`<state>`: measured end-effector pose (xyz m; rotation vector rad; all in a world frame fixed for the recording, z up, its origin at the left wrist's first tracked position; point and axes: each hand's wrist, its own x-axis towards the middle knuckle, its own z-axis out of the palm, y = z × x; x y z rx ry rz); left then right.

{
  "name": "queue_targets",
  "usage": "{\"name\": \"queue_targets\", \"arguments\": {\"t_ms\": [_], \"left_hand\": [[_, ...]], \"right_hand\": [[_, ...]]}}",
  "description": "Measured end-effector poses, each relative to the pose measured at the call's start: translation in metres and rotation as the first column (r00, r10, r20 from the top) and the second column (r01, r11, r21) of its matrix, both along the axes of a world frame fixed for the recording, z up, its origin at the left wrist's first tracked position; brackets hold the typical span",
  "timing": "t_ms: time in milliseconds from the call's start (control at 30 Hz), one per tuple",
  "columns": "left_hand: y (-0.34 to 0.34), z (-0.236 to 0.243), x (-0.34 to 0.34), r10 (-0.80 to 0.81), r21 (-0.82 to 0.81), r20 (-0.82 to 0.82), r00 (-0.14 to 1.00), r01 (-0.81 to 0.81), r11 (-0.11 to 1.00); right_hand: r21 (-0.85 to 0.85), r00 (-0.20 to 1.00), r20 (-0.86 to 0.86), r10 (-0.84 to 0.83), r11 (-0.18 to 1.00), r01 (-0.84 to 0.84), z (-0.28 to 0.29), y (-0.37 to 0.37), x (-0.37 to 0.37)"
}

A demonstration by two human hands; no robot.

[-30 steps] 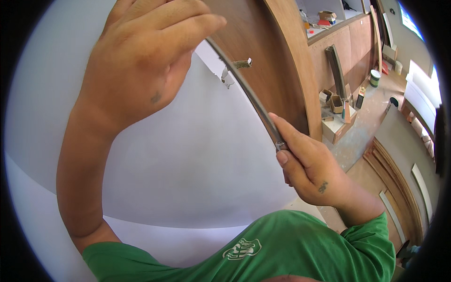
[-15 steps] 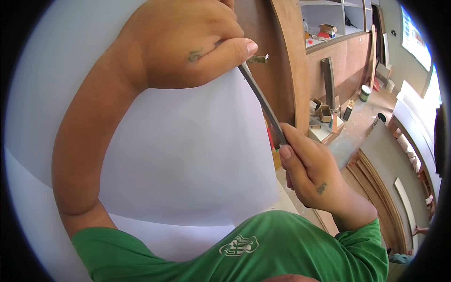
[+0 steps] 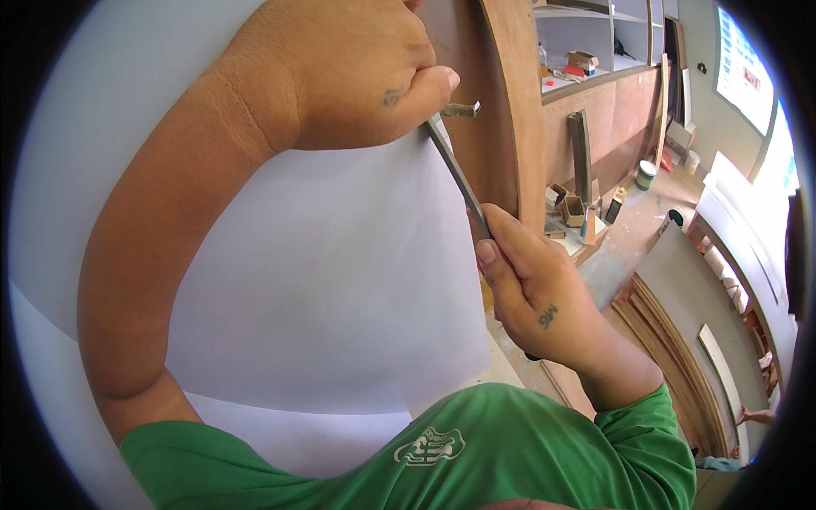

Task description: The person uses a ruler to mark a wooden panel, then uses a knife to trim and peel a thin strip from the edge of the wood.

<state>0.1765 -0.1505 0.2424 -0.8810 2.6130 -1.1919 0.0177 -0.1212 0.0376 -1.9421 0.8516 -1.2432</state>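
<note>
A long, narrow grey metal file (image 3: 459, 174) slants across the edge of a white sheet-faced panel (image 3: 331, 272). At its lower end, my right hand (image 3: 544, 293) is closed around the grip, thumb along the top. A dark end of the handle shows below that fist. My left hand (image 3: 365, 76) is bent over the file's upper end with the fingers curled; they are mostly hidden behind the hand. Just beyond my left thumb, a small metal piece (image 3: 461, 110) sticks out beside a brown wooden panel (image 3: 463, 51).
Behind stands a cabinet with white shelves (image 3: 578, 38) holding a small box. Near its base are a cardboard box (image 3: 573, 211), a brush (image 3: 616, 204) and a green can (image 3: 646, 175). Wooden strips (image 3: 671, 365) and boards lie at right, where another person's hand (image 3: 755, 416) shows.
My right hand and the file have shifted up and left in the picture. My left wrist has turned slightly. The background has also slid a little left.
</note>
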Motion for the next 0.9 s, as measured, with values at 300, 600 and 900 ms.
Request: {"name": "queue_targets", "arguments": {"t_ms": [300, 600, 900], "left_hand": [[-0.039, -0.017, 0.023, -0.471, -0.231, -0.107, 0.876, 0.439, 0.868], [-0.080, -0.010, 0.037, -0.801, -0.029, -0.147, 0.580, 0.807, 0.589], [-0.008, -0.006, 0.005, -0.230, 0.024, -0.081, 0.970, 0.232, 0.972]], "right_hand": [[0.099, 0.999, -0.030, 0.033, 0.995, -0.030, 0.007, -0.010, -0.004], [0.055, 0.996, 0.021, 0.084, 0.995, -0.085, 0.001, 0.021, -0.023], [-0.051, 0.999, 0.012, 0.038, 0.998, -0.037, -0.009, 0.009, -0.011]]}}
